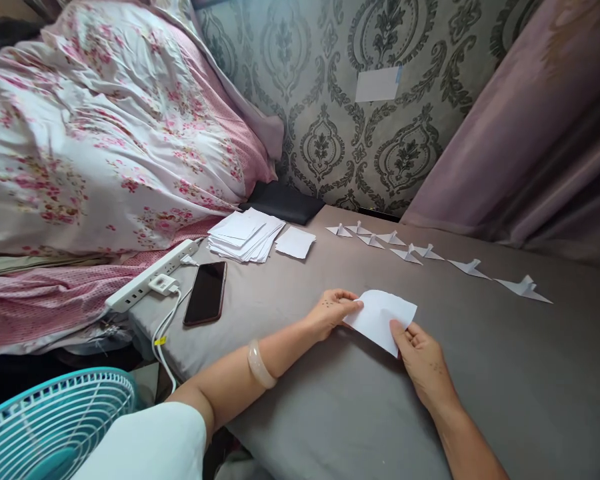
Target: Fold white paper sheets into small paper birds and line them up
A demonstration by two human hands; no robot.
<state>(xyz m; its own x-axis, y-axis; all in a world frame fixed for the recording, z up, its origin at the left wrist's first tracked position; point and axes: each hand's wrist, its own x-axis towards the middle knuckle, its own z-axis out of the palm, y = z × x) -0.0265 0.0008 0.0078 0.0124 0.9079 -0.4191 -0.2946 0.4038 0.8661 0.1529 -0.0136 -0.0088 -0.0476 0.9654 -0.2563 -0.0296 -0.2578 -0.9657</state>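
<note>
A small sheet of white paper [380, 315] is held up over the grey cloth surface, with no clear fold showing on it. My left hand [334, 312] pinches its left corner between thumb and fingers; a pale bangle sits on that forearm. At the lower right edge, my right hand [420, 353] grips the same sheet, thumb on top and fingers beneath. Beyond my left hand lie a stack of white paper [245, 235] and a separate small piece of paper [296, 242]. Several folded paper shapes [470, 268] with upright middles stand in staggered rows at the far right.
A dark phone [205, 293] lies left, beside a white power strip [153, 275] with plugged-in cables. The teal fan [55, 427] stands at lower left. Behind are a flowered bedcover [105, 133], a black flat item [285, 202], patterned wall and a mauve curtain [500, 133].
</note>
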